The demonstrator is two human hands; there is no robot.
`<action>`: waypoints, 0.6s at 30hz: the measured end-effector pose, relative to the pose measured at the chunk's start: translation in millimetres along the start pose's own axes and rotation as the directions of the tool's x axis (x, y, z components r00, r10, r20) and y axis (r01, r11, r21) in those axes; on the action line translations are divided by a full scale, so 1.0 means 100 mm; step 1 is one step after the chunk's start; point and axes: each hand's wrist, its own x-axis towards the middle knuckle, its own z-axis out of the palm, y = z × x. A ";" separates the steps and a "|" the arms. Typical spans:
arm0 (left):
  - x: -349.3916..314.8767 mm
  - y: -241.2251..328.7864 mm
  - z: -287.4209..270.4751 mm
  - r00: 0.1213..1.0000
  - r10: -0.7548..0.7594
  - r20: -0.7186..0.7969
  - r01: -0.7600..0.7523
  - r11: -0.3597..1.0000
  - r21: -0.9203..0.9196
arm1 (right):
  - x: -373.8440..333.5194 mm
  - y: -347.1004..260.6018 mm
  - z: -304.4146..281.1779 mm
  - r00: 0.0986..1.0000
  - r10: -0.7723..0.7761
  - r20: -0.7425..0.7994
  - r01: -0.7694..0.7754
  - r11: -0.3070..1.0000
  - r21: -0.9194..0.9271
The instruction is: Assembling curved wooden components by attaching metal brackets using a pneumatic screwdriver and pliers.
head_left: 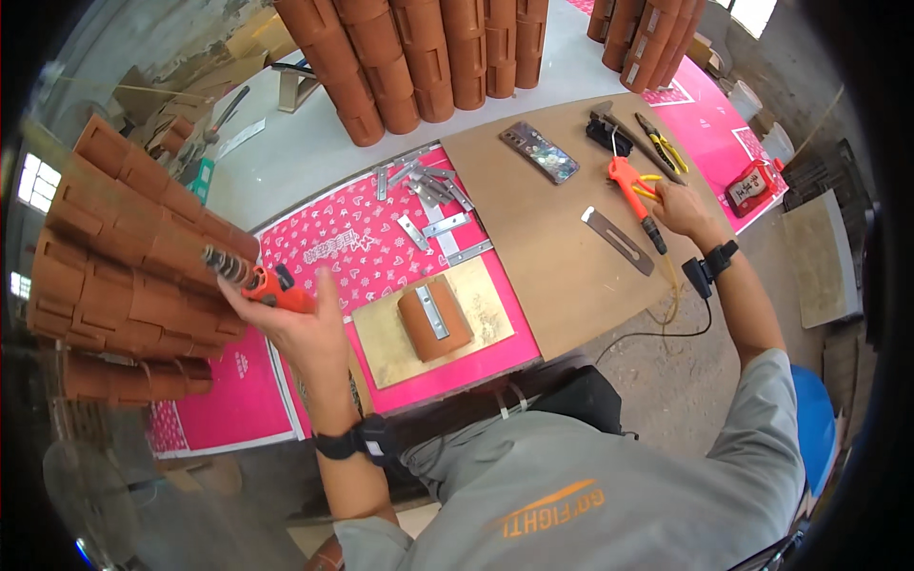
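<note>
My left hand (309, 328) is closed around a red hand tool with a dark metal chuck, like a drill (276, 290), held at the left beside stacked brown pieces. On the right, my right hand (681, 205) closes on the handle of an orange air blow gun (625, 179) with a thin nozzle and a yellow hose. Between the hands, a curved brown tile (452, 335) rests on a wooden board (386, 352). A metal strip (432, 311) lies along the top of the tile. Neither hand touches the tile.
Loose metal strips (444, 225) lie beyond the board. A phone (539, 152), a slotted metal plate (617, 241), pliers (662, 143) and a red pouch (753, 187) sit to the right. Brown tile stacks stand at the left (133, 257) and back (419, 57).
</note>
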 end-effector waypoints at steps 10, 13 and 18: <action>0.01 -0.23 0.17 0.997 -0.018 0.076 0.027 0.993 -0.114 | -0.02 0.49 -0.55 0.984 0.130 0.126 -0.133 0.991 0.016; -0.04 -0.22 0.21 0.994 -0.048 0.099 0.060 0.990 -0.130 | -0.17 0.55 -0.72 0.967 0.149 0.207 -0.152 0.988 -0.002; -0.11 -0.23 0.22 0.985 0.004 0.172 0.033 0.977 -0.209 | -0.57 0.20 -0.93 0.994 0.092 0.060 -0.107 0.935 0.339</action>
